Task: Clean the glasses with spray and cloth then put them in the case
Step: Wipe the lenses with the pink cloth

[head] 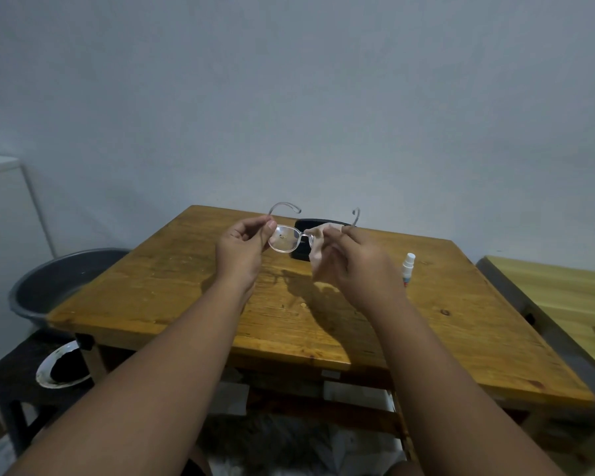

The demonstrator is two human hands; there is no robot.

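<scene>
I hold clear-framed glasses (287,238) up above the wooden table (172,290), arms unfolded and pointing away from me. My left hand (243,249) pinches the left end of the frame. My right hand (352,259) presses a pale cloth (320,242) around the right lens, which the cloth hides. Behind the glasses lies a black case (301,256), mostly covered by them. A small white spray bottle (407,269) stands on the table to the right of my right hand.
A grey basin (59,280) sits off the table's left edge, with a white dish of dark stuff (61,367) on a black stool below it. A second wooden surface (560,304) lies at the right. A blank wall rises behind.
</scene>
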